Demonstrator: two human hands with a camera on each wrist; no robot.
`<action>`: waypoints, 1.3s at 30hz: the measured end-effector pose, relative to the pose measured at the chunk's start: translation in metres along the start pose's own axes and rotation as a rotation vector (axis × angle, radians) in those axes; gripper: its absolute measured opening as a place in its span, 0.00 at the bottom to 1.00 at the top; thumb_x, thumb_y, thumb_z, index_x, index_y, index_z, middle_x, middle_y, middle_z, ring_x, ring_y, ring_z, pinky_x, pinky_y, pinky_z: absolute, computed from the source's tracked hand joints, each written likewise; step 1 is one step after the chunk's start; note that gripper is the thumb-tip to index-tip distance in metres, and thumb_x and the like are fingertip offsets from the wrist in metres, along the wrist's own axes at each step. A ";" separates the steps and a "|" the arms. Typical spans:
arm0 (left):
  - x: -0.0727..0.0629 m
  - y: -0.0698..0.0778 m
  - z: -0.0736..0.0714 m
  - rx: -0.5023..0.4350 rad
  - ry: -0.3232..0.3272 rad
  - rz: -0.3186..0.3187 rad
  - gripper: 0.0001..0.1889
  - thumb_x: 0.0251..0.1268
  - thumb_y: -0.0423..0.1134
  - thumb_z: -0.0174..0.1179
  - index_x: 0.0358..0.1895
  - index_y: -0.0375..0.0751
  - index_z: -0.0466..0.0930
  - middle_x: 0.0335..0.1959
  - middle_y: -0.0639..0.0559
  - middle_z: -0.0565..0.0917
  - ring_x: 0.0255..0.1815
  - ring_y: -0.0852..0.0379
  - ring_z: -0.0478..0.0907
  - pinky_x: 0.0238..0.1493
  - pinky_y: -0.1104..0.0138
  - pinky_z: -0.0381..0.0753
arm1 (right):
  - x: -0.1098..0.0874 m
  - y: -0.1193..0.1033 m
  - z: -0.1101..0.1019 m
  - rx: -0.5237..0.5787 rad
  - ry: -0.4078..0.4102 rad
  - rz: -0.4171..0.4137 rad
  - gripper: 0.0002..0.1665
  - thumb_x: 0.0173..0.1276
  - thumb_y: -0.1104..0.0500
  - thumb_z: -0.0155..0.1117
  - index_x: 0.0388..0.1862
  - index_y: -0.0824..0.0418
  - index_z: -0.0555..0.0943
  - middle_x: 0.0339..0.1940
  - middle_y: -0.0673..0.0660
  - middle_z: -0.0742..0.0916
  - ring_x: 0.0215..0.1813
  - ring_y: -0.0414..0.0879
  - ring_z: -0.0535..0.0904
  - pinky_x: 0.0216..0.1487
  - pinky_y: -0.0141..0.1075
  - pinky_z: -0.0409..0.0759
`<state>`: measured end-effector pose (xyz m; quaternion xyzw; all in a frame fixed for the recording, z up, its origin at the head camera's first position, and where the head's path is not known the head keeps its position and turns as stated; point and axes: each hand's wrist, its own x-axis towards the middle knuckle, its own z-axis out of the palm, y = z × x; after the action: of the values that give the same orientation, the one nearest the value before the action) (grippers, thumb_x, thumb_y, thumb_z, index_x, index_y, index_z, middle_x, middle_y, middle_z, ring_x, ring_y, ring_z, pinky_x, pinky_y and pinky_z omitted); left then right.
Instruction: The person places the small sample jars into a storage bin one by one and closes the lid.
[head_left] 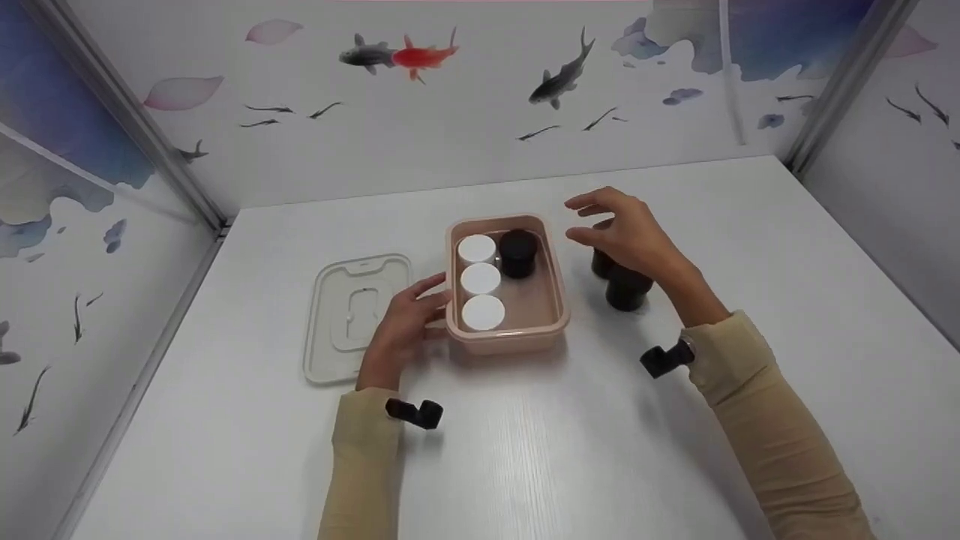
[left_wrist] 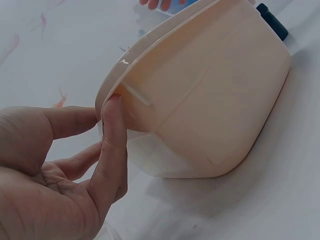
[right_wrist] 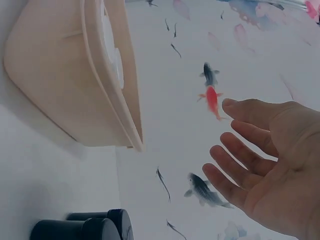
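Observation:
A pink plastic box [head_left: 555, 319] stands mid-table, holding three white-lidded jars [head_left: 480, 283] in a row and one black jar [head_left: 518, 253]. My left hand [head_left: 409, 319] rests against the box's left wall [left_wrist: 200, 105], its straight fingers [left_wrist: 114, 135] touching under the rim. My right hand [head_left: 622, 229] hovers open, holding nothing, just above two black jars [head_left: 624, 285] that stand to the right of the box; these black jars [right_wrist: 90, 227] also show low in the right wrist view, with the open hand [right_wrist: 260, 165] apart from them.
A clear pale lid [head_left: 358, 315] lies flat on the white table to the left of the box. Walls with painted fish enclose the table on three sides. Bare table surface [head_left: 540, 450] stretches in front of the box.

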<state>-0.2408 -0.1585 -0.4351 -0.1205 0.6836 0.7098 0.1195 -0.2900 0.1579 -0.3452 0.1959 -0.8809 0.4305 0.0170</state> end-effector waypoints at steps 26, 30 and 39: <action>-0.001 0.001 0.002 -0.001 0.013 -0.003 0.24 0.73 0.40 0.59 0.70 0.51 0.72 0.61 0.44 0.83 0.55 0.51 0.85 0.42 0.64 0.87 | -0.049 0.090 -0.020 0.021 -0.018 0.177 0.47 0.63 0.50 0.75 0.73 0.65 0.63 0.73 0.67 0.67 0.75 0.63 0.64 0.72 0.59 0.66; -0.001 0.001 0.003 0.012 0.002 0.001 0.24 0.73 0.40 0.58 0.71 0.50 0.71 0.61 0.44 0.82 0.57 0.51 0.84 0.43 0.64 0.87 | -0.051 0.097 -0.020 0.038 -0.060 0.236 0.50 0.62 0.47 0.75 0.74 0.64 0.61 0.75 0.66 0.66 0.76 0.64 0.63 0.71 0.59 0.68; -0.002 0.001 0.002 0.010 0.012 -0.004 0.24 0.73 0.41 0.59 0.70 0.52 0.72 0.60 0.45 0.83 0.56 0.51 0.84 0.44 0.64 0.87 | -0.048 0.107 -0.013 0.031 -0.119 0.291 0.53 0.61 0.46 0.76 0.74 0.65 0.58 0.75 0.66 0.67 0.77 0.64 0.61 0.74 0.60 0.64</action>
<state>-0.2392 -0.1569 -0.4339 -0.1254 0.6877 0.7053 0.1175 -0.2866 0.2431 -0.4266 0.0917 -0.8927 0.4296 -0.1005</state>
